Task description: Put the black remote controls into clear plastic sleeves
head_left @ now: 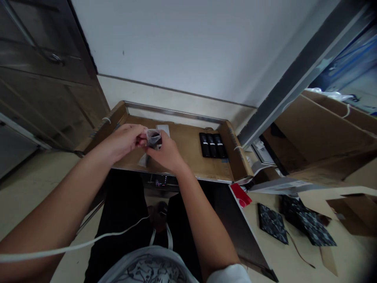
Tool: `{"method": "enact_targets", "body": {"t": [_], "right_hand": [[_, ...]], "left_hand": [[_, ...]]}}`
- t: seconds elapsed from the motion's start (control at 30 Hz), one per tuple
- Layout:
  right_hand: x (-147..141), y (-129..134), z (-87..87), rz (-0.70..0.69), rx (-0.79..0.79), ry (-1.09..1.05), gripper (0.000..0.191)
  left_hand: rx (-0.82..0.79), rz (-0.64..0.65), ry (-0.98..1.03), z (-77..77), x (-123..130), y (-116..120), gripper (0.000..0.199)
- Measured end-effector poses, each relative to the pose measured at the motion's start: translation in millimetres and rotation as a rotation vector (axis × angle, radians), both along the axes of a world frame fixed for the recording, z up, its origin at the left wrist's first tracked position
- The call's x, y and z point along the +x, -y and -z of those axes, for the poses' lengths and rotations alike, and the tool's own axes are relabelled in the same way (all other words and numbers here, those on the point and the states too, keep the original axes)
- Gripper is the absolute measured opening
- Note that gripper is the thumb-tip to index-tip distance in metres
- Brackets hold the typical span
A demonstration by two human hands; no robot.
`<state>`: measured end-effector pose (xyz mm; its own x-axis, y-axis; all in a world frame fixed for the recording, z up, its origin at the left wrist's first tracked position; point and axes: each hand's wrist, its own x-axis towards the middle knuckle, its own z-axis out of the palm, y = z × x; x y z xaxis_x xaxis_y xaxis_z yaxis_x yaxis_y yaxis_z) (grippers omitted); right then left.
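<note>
A dark object in a clear plastic bag (153, 137) is held above the left part of a cardboard-lined tray (188, 147). My left hand (129, 139) pinches the bag's left edge with curled fingers. On the other side, my right hand (166, 151) wraps round the bagged object, thumb below and fingers behind it. White pieces (163, 129) lie in the tray partly behind and below my hands. Three black items with small white labels (212, 144) lie side by side at the tray's right.
Cardboard walls flank the tray. To the right stand a metal post (282, 78) and a large cardboard box (326, 133). Dark patterned bags (272, 223) lie on the floor, lower right. A red item (240, 195) is by the tray's corner. A white cord (112, 235) crosses my left forearm.
</note>
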<state>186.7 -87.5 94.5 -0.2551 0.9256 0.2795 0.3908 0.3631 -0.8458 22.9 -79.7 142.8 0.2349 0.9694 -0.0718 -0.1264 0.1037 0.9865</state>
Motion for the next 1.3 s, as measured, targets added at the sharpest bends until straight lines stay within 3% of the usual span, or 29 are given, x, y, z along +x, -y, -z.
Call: {"method": "enact_targets", "body": {"t": [0.2,0.33,0.43,0.57,0.67,0.73,0.77,0.83,0.9,0.97,1.07,1.3], "right_hand": [[3,-2,3.1,-0.060,-0.027,-0.018,0.044],[-2,0,6.6,-0.140,0.039,-0.085,0.041],[-5,4,5.2,-0.142,0.091,-0.093,0.029],[-3,14,-3.5,0.004,0.181,0.023,0.026],[3,23,-11.5,0.137,0.278,0.183,0.027],[6,28,-15.9,0.238,0.328,0.292,0.027],[7,29,-17.6,0.279,0.343,0.342,0.027],[8,32,-19.7,0.323,0.358,0.428,0.029],[9,34,-19.8,0.342,0.371,0.475,0.031],[10,35,-18.1,0.366,0.383,0.479,0.034],[12,35,-14.2,0.395,0.390,0.459,0.038],[20,43,-13.5,0.319,0.279,0.266,0.038]], "left_hand": [[-0.007,0.019,0.203,-37.6,2,10,0.016],[-0.004,0.117,0.320,-66.6,2,18,0.016],[0.015,0.115,0.328,-77.3,-1,22,0.018],[0.105,0.042,0.240,-74.4,-11,23,0.017],[0.208,-0.191,0.056,-63.3,-18,26,0.014],[0.356,-0.369,-0.159,-54.8,-19,31,0.013],[0.454,-0.429,-0.289,-51.1,-19,34,0.023],[0.640,-0.496,-0.511,-46.2,-16,41,0.036],[0.745,-0.546,-0.608,-45.2,-12,47,0.028],[0.770,-0.566,-0.648,-47.3,-9,51,0.016],[0.780,-0.536,-0.800,-52.4,-8,53,0.013],[0.824,-0.523,-0.933,-69.9,-8,62,0.028]]}}
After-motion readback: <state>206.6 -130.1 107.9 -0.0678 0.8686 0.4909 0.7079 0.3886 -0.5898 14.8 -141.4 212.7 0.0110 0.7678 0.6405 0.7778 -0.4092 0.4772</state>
